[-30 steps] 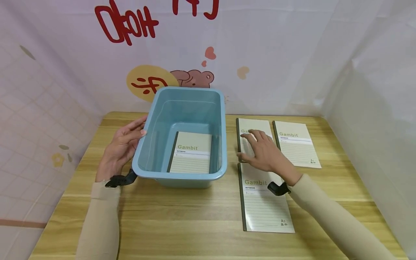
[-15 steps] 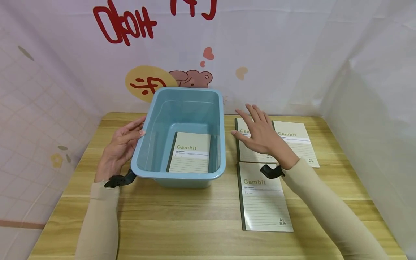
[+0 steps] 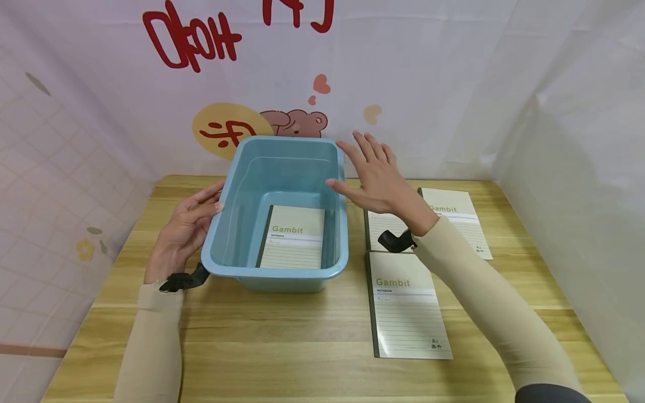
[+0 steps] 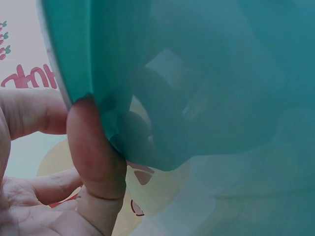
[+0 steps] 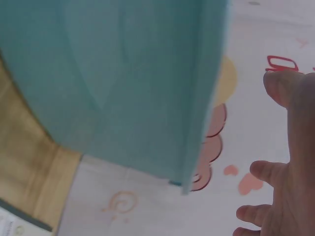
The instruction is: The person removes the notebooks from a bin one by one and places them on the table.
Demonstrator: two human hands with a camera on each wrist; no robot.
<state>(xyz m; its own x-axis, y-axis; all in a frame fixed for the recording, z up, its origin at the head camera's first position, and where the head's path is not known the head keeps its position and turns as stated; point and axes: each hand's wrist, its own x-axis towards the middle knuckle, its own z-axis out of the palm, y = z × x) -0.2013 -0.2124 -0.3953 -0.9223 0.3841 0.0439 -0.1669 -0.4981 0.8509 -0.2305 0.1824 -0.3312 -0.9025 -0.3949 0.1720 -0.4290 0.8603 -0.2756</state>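
Note:
A light blue plastic basin [image 3: 274, 272] stands on the table with its rim up. One Gambit notebook [image 3: 294, 240] lies flat inside it. At the left rim, my left hand [image 3: 183, 229] grips the basin; the left wrist view has its thumb and fingers [image 4: 93, 147] at the rim's edge. My right hand [image 3: 375, 182] hovers by the right rim, fingers spread and holding nothing. In the right wrist view, a gap shows between that hand [image 5: 290, 162] and the basin wall [image 5: 123, 88]. My right forearm and hand partly hide a second notebook [image 3: 380, 226] behind them.
To the right of the basin, another notebook [image 3: 410, 319] lies nearest the front, and one more [image 3: 458, 218] lies at the back right. A wooden table [image 3: 262, 347] carries everything. Printed white cloth [image 3: 433, 84] hangs behind and along both sides.
My right hand has moved up and left from over the notebooks to the basin's right rim, its fingers straightening and spreading. The left hand has kept its hold on the basin.

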